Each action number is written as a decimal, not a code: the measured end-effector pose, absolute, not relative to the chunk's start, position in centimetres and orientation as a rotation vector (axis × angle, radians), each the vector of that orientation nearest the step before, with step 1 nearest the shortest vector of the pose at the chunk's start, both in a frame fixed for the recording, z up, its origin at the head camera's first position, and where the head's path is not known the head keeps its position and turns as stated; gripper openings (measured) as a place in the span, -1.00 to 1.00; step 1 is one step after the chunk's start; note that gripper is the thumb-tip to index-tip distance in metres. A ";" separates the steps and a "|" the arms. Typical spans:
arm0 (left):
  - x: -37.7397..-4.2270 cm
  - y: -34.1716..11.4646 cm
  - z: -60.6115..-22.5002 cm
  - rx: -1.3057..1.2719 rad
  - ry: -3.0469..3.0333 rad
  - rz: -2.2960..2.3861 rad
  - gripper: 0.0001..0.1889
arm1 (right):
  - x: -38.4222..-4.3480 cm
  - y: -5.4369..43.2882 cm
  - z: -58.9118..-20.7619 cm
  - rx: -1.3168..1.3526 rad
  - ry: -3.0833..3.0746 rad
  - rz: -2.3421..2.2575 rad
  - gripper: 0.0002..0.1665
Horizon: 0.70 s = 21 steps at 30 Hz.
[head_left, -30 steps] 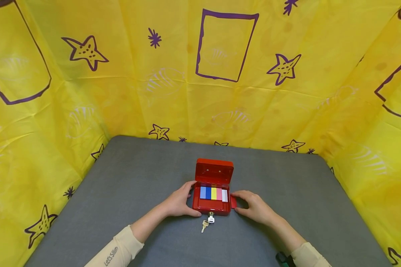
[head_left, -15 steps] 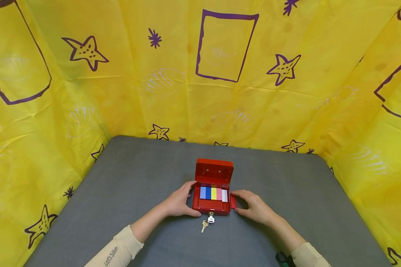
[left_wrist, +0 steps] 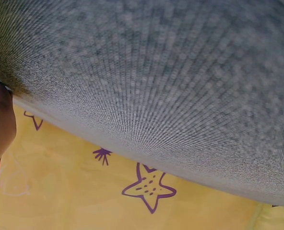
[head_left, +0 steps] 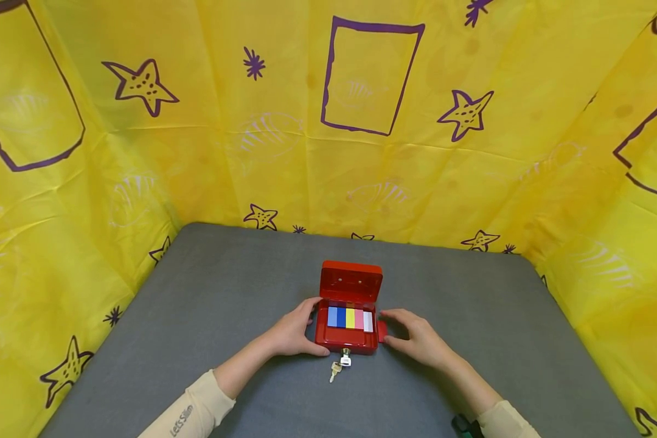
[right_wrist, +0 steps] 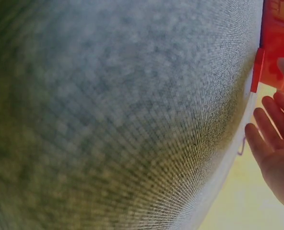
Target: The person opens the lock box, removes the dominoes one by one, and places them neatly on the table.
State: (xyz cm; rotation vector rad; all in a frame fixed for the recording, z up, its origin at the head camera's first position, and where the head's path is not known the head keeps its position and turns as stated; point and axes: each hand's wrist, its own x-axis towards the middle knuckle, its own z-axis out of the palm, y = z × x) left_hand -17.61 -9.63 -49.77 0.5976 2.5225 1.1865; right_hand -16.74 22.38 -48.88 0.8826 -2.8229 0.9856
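Note:
In the head view a red cash box (head_left: 346,336) stands with its lid (head_left: 351,281) raised. A row of several coloured blocks (head_left: 350,317), light blue through white, lies in it. My left hand (head_left: 292,331) holds the box's left side, thumb at the front corner and fingers toward the back. Against the right side is a small red block (head_left: 382,331), which also shows upright in the right wrist view. Around it my right hand (head_left: 418,340) has thumb and forefinger parted; the right wrist view shows its fingers loose and holding nothing.
A key (head_left: 345,360) sits in the front lock, and a second key (head_left: 335,370) hangs from it over the grey table (head_left: 241,267). Yellow printed cloth (head_left: 285,164) encloses the table's back and sides. A dark object (head_left: 462,424) lies by the right sleeve.
My right thumb and forefinger have parted slightly from around the red block, which stays beside the box. The left hand and the box keep their places.

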 end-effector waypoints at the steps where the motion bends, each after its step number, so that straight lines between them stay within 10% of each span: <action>1: -17.6 -9.6 -49.8 0.597 2.523 1.185 0.10 | -16.7 22.3 -48.8 0.883 -2.810 0.990 -0.43; 21: -17.6 -9.7 -49.7 0.596 2.524 1.177 0.10 | -16.1 21.1 -47.3 0.801 -2.689 0.969 -0.67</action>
